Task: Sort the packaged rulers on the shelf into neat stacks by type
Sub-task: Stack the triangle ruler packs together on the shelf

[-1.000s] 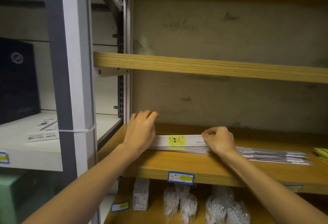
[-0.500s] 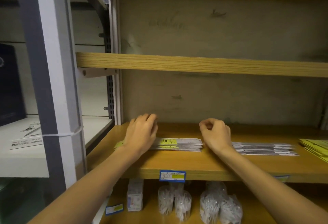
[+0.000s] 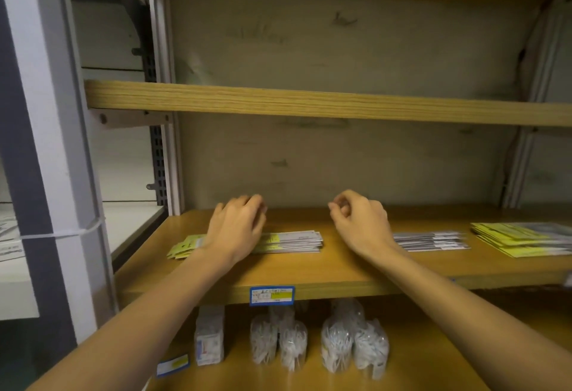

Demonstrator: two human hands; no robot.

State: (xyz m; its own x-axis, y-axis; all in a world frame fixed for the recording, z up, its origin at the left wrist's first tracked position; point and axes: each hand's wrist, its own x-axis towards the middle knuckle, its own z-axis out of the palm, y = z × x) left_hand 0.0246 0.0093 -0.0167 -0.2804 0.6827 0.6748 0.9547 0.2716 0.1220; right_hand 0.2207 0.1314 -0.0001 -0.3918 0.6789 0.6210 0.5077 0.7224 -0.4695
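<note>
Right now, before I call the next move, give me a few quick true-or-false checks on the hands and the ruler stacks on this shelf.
1. The left hand rests on the left stack of packaged rulers. True.
2. The right hand grips a ruler pack. False: it is loosely curled, holds nothing, and is between two stacks.
3. A grey-white stack lies to the right of the right hand. True.
4. The yellow packs sit at the shelf's far left. False: that pile is at the far right.
5. A blue-edged label is on the shelf's front edge. True.
</note>
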